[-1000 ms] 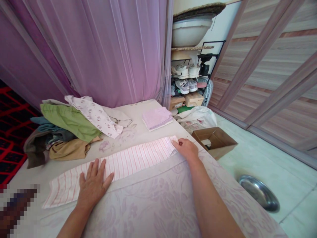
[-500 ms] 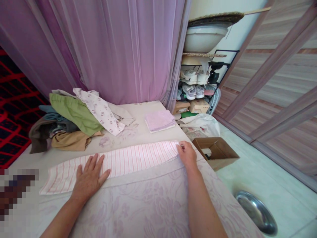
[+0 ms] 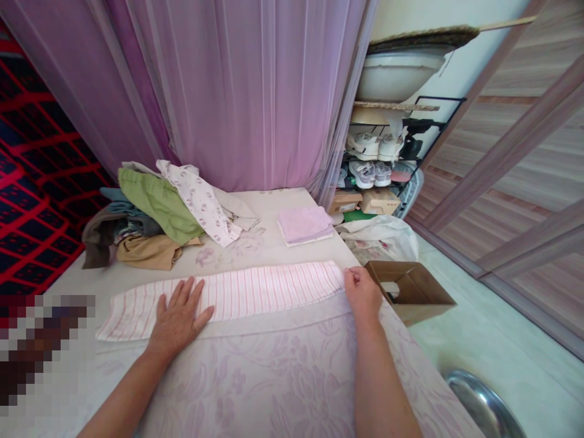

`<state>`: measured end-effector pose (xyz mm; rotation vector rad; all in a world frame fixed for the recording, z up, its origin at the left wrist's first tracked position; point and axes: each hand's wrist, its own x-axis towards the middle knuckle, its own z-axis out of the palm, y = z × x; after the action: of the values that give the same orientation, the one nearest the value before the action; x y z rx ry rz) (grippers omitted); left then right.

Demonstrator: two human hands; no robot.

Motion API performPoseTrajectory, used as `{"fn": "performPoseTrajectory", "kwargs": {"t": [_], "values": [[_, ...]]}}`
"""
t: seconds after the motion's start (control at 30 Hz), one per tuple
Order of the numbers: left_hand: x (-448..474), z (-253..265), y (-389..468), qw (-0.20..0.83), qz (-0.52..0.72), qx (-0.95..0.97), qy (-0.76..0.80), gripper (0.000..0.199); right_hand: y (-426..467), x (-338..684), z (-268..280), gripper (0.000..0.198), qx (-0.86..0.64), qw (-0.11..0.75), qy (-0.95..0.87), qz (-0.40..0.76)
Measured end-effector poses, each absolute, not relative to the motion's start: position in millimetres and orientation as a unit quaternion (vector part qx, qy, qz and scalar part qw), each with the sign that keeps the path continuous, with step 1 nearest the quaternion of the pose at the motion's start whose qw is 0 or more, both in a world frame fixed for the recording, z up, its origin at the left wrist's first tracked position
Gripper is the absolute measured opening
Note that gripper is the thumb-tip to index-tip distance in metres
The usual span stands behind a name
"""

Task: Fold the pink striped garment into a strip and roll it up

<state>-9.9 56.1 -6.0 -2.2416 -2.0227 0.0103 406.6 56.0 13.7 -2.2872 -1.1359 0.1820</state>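
A white garment with pink stripes (image 3: 269,292) lies on the bed as a long, narrow folded strip; the folding hides its exact kind. My left hand (image 3: 180,316) rests flat on its left part, fingers spread. At the strip's right end, my right hand (image 3: 364,293) has its fingers curled in a pinch on the edge of the cloth. Beyond the strip sits a small folded lilac cloth (image 3: 305,225) with a white layer beneath it.
A heap of loose clothes (image 3: 159,207), green, brown and patterned, lies at the bed's far left. Past the bed's right edge are a cardboard box (image 3: 415,292), a metal basin (image 3: 486,404) and a shoe rack (image 3: 417,131). A purple curtain (image 3: 246,91) hangs behind the bed.
The view has turned slightly left, so everything appears further right. Both hands keep nearly the same places on the striped garment, which still lies stretched out between them.
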Motion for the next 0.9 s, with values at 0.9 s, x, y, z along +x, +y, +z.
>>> {"fn": "performPoseTrajectory", "kwargs": {"t": [0.9], "values": [[-11, -7, 56, 0.057, -0.019, -0.746, -0.663, 0.067, 58, 411, 17, 0.035, -0.855, 0.143, -0.462, 0.186]]}}
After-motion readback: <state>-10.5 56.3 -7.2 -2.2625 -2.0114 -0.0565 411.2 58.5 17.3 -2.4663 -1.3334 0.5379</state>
